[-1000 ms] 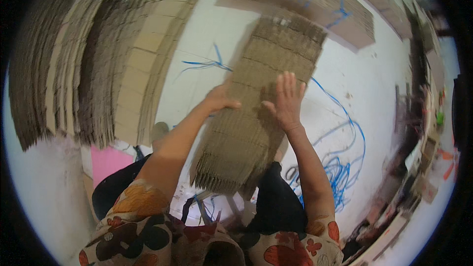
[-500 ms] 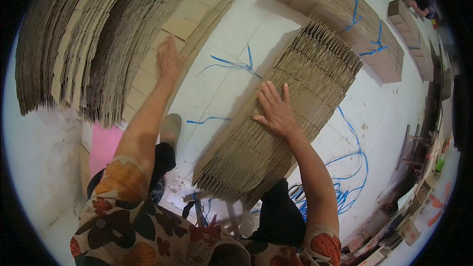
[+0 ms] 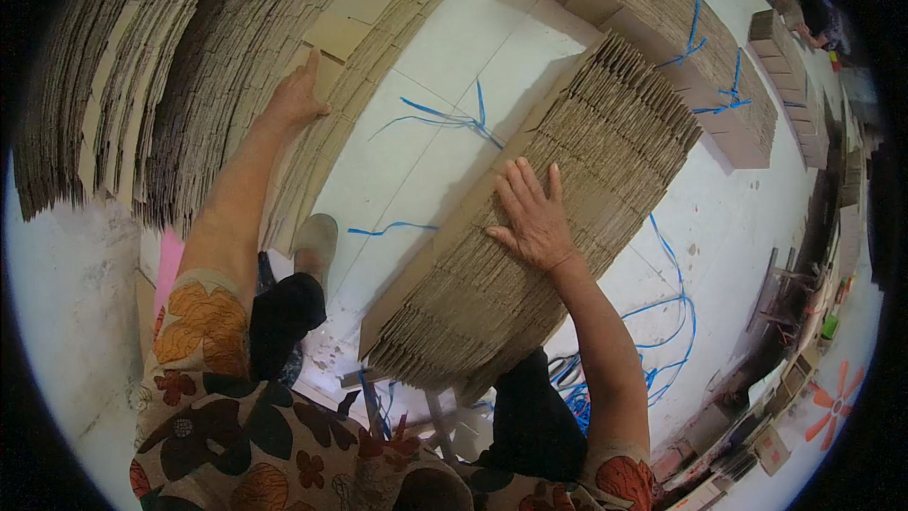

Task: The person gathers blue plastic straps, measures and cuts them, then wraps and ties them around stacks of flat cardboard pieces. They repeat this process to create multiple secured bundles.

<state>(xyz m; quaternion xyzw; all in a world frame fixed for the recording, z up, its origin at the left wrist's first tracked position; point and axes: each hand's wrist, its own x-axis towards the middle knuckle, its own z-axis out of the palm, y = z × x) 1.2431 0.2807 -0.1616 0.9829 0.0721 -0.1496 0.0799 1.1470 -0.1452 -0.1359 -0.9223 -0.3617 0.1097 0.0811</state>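
Note:
My right hand (image 3: pixel 537 220) lies flat on the top edges of a long bundle of folded brown cardboard pieces (image 3: pixel 605 132), its fingers spread and thumb out to the left. The bundle runs slantwise across the floor in front of me. My left hand (image 3: pixel 295 99) rests on a larger row of stacked cardboard (image 3: pixel 218 66) at the left, by a flat tan board face (image 3: pixel 339 35). Its index finger points forward and its thumb stands out to the right; the other fingers are partly hidden. A blue strap (image 3: pixel 454 120) sticks out from beneath the bundle on its left side.
Cardboard bundles tied with blue straps (image 3: pixel 653 9) stand at the far right. Loose blue strapping (image 3: pixel 686 298) coils on the pale floor beside my right arm. My shoe (image 3: pixel 314 244) is between row and bundle. Another person (image 3: pixel 818 14) is at the far right edge.
My left hand has shifted left and slightly nearer along the cardboard row. My right hand stays spread on the bundle. The whole view has shifted a little.

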